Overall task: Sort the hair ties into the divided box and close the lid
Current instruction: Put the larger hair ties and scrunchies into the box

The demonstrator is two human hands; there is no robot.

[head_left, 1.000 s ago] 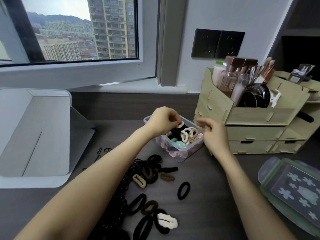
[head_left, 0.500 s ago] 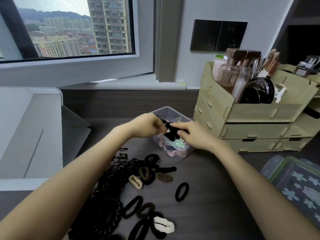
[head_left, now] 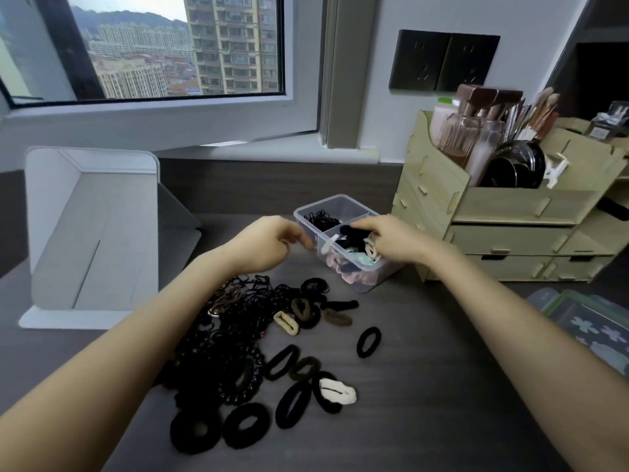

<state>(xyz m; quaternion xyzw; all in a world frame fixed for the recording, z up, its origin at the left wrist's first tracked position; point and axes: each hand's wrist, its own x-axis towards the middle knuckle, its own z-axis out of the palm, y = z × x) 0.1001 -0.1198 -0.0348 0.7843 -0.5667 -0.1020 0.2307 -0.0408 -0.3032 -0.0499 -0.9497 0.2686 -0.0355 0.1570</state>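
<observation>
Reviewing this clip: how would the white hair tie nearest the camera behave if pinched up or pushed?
The white hair tie looks like soft fabric, crumpled out of round, so probably floppy and light. It lies flat, so rolling seems unlikely. It rests on a black tie, so a push may drag that along.

Mostly black hair ties (head_left: 218,362) on a dark grey desk (head_left: 442,386).
The big pile at the near left is black, with one white tie (head_left: 337,391), one cream tie (head_left: 286,322) and one brown tie (head_left: 337,317) beside it. The box (head_left: 340,201) is see-through. Its near part shows a black hair tie (head_left: 350,230), pink ties (head_left: 354,277) and a mint green tie (head_left: 362,262). The rack (head_left: 510,202) on the right is pale wood. The lid (head_left: 592,332) at the near right has a green edge and pale flowers on dark grey.
</observation>
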